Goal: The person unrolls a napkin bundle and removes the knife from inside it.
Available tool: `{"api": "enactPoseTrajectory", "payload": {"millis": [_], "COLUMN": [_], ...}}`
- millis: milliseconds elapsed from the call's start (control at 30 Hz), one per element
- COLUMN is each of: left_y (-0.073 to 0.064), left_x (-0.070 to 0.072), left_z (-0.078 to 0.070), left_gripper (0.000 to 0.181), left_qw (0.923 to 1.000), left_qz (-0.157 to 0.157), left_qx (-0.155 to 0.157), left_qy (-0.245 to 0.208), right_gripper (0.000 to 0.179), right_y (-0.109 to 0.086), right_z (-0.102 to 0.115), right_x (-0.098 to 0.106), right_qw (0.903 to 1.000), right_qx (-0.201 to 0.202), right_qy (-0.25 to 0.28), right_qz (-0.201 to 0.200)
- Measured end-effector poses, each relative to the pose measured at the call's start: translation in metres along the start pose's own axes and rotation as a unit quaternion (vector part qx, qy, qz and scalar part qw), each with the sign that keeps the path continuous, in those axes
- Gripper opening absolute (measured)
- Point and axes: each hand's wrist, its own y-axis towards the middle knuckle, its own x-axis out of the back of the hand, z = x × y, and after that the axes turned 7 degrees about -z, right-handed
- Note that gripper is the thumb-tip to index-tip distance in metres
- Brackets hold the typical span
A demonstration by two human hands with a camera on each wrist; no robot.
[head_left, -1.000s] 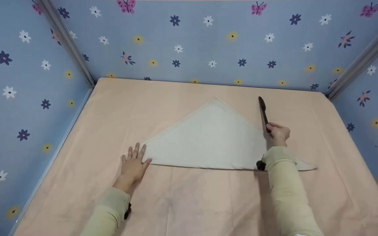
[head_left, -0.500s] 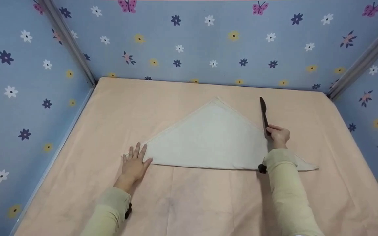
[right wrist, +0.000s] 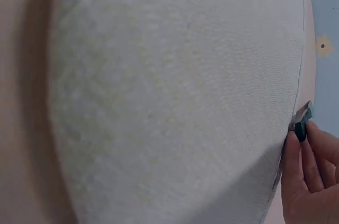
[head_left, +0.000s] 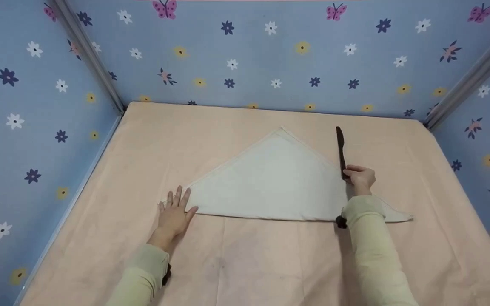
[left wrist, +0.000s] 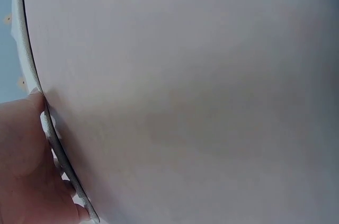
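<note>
A pale cloth, folded into a triangle, lies flat with its peak pointing to the back wall. My left hand rests with spread fingers on its left corner; in the left wrist view the thumb lies at the cloth's folded front edge. Near the cloth's right slanting edge, my right hand pinches the handle end of a dark knife, whose blade points toward the back. In the right wrist view the fingertips hold the knife right at the cloth's edge. My right sleeve hides part of the cloth's right side.
A peach cloth covers the table under everything. Blue patterned walls stand at the back and both sides, with grey metal posts at the corners.
My right hand has drawn the knife slightly toward me, and the knife now stands a little straighter along the view. The left hand and pale cloth stay in place.
</note>
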Motion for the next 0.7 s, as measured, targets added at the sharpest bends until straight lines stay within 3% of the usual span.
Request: {"api": "enactPoseTrajectory", "payload": {"millis": [400,700], "left_y": [-0.001,-0.002], "left_x": [0.000,0.006], "left_z": [0.000,0.002], "left_gripper": [0.064,0.064], "left_qw": [1.0000,0.9998], "left_qz": [0.007,0.013], "left_qx": [0.001,-0.003], "left_qy": [-0.001,-0.016], "right_gripper": [0.033,0.030], "right_y": [-0.005,-0.011], "right_z": [0.000,-0.003], "right_x": [0.016,0.026], "right_qw": [0.9995,0.9979], "right_qx": [0.007,0.056], "right_qy": [0.029,-0.030], "right_qz": [0.009,0.013]}}
